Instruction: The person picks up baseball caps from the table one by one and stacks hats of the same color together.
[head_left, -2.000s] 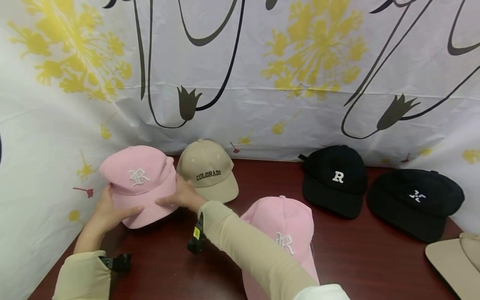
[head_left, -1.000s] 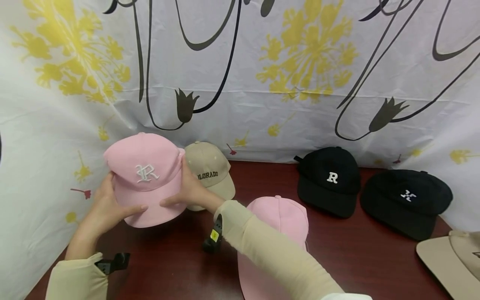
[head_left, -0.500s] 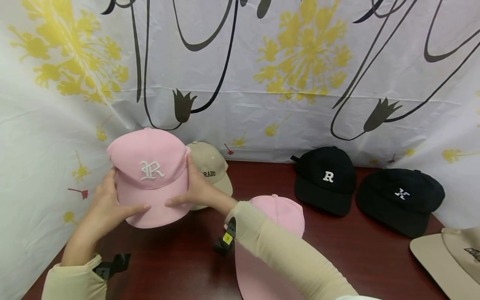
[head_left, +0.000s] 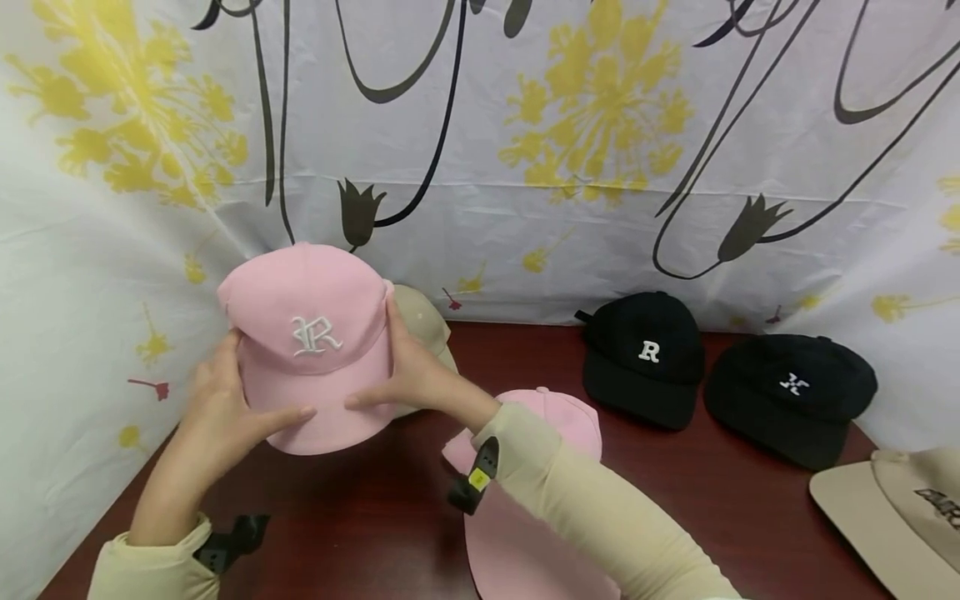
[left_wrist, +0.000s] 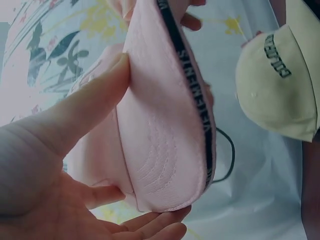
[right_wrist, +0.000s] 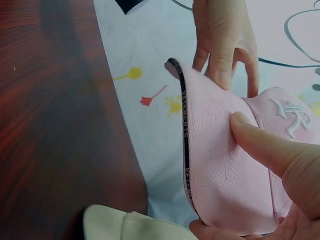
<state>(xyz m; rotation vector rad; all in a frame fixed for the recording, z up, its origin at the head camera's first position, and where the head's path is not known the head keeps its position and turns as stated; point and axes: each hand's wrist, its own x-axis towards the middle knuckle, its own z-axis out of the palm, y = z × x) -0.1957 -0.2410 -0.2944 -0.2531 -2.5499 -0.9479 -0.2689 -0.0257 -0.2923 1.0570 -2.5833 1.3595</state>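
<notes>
A pink baseball cap [head_left: 307, 308] with a white letter R hangs above the table at the left, held between both hands. My left hand [head_left: 225, 408] grips its left side, thumb on top of the brim. From the right, my right hand [head_left: 420, 371] grips it the same way, its thumb [right_wrist: 265, 145] pressing the brim. Both wrist views show a dark lettered band along the brim's edge. Behind it stands a beige cap [head_left: 420, 317], partly covered; its COLORADO lettering shows in the left wrist view. My right forearm crosses over a second pink cap [head_left: 525, 542], hiding its middle.
Two black caps [head_left: 645, 358] [head_left: 791, 396] sit at the back right of the dark red table [head_left: 337, 533]. Another beige cap [head_left: 900, 508] lies at the right edge. A white patterned cloth [head_left: 480, 150] hangs behind and along the left side.
Both hands have lifted the pink cap from the tabletop and shifted it slightly right, so it covers more of the beige COLORADO cap. The other caps have drifted left with the head view.
</notes>
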